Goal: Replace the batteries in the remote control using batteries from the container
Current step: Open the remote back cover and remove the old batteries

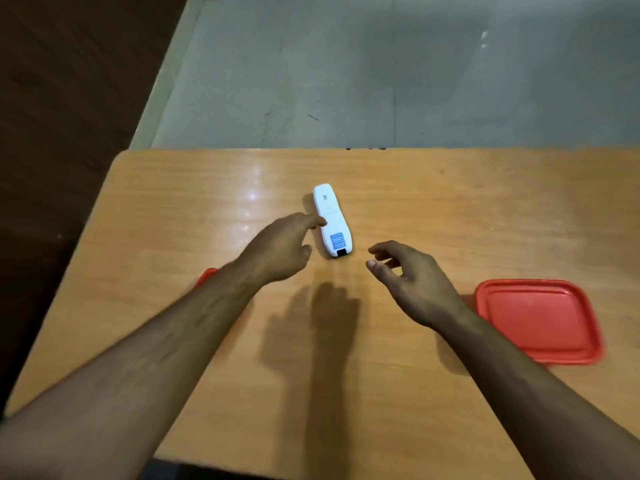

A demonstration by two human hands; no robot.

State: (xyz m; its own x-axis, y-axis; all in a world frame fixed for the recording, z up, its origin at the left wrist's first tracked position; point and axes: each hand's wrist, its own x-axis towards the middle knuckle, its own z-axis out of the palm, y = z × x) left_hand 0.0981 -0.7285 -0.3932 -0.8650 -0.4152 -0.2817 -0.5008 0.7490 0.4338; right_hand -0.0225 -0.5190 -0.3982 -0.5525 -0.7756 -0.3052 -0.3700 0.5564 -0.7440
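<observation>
Reaching for a slick white remote control (pixel 333 220) lying face down on a glossy wooden table (pixel 450 209) is where this could easily go sideways. If that left fingertip (pixel 320 221) just pushes on the long edge, I'd guess the remote slides or spins away instead of lifting, since the surface looks pretty slippery. The battery cover also looks shut, so prying it one-handed could send it skittering toward the far edge.

Left hand (pixel 280 252) is stretched forward, index finger out and touching or almost touching the remote's left side, other fingers loosely curled, holding nothing. Right hand (pixel 412 278) hovers just right of the remote's near end, fingers and thumb spread in a loose claw, empty too, not touching the remote.

Remote sits mid-table, long axis running away from the person, blue label near the closer end. A red lid (pixel 538 320) lies flat off to the right. There's a sliver of something red (pixel 206 274) peeking out behind the left forearm, maybe the container, but it's too hidden to say, and I can't see any batteries.
</observation>
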